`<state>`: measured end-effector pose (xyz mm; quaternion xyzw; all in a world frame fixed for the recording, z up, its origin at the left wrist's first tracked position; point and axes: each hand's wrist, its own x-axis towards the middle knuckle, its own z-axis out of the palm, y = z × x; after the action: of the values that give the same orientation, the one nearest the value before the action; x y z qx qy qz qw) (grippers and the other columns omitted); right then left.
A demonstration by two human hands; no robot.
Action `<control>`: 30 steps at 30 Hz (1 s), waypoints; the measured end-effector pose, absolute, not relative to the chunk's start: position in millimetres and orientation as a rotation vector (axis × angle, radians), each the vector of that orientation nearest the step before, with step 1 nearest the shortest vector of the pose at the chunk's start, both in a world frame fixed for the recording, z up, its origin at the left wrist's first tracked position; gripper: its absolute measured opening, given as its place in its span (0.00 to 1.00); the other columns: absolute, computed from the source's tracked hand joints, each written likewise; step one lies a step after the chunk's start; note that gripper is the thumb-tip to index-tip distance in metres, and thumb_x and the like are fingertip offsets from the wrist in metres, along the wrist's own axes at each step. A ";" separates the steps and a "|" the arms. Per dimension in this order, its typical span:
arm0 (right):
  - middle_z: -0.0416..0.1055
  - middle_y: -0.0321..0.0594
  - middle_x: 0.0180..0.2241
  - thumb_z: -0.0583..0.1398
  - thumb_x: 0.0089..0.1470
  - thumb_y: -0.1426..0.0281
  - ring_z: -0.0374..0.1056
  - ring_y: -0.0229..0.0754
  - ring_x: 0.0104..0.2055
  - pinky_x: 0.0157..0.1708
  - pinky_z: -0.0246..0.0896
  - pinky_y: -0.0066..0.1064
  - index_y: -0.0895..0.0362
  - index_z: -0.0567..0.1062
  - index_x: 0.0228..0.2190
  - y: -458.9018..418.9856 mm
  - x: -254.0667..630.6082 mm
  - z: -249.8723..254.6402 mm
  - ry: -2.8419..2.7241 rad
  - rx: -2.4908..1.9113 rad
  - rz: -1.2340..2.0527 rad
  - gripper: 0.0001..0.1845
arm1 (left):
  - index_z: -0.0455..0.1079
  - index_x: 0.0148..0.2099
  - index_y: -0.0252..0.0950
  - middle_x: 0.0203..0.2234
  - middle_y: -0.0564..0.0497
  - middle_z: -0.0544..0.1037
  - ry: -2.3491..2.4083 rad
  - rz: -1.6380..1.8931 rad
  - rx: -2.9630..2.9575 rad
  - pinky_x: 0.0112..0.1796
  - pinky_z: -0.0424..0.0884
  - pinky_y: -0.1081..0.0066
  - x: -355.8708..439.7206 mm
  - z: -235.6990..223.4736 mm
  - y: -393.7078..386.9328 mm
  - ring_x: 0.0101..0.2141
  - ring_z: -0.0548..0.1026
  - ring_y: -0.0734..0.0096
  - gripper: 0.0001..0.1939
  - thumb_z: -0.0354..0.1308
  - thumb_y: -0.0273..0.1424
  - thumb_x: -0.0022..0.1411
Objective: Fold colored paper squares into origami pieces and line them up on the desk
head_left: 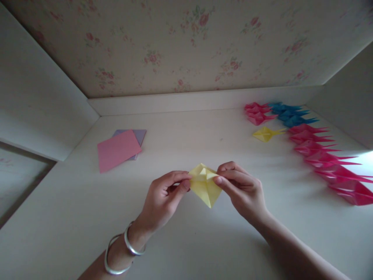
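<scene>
A folded piece of yellow origami paper (205, 186) is held up between both hands, with one pointed corner toward me and creases across its upper part. My left hand (165, 194) pinches its left corner between thumb and fingers. On the opposite corner, the thumb and fingers of my right hand (244, 190) are closed in a pinch. Two silver bangles (132, 241) circle my left wrist.
Pink paper (119, 151) overlaps purple paper (141, 137) at the left. Along the right lie several pink folded figures (323, 158), blue ones (291, 114) and a yellow one (264, 134). A floral wall (163, 46) rises behind the white tabletop (186, 136).
</scene>
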<state>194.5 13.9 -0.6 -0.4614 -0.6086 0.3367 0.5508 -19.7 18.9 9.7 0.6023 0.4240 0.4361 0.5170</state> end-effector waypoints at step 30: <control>0.79 0.43 0.30 0.68 0.52 0.72 0.74 0.38 0.27 0.21 0.66 0.24 0.58 0.82 0.37 16.7 196.2 0.2 -1.887 -0.885 0.560 0.08 | 0.77 0.50 0.37 0.34 0.48 0.77 0.887 1.082 2.078 0.32 0.75 0.75 -21.1 5.8 23.1 0.32 0.76 0.73 0.18 0.63 0.18 0.58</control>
<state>196.2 16.7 0.2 -0.3616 -0.7708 0.2287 0.4721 -21.1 23.1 5.8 0.7879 0.3363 0.4102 0.3129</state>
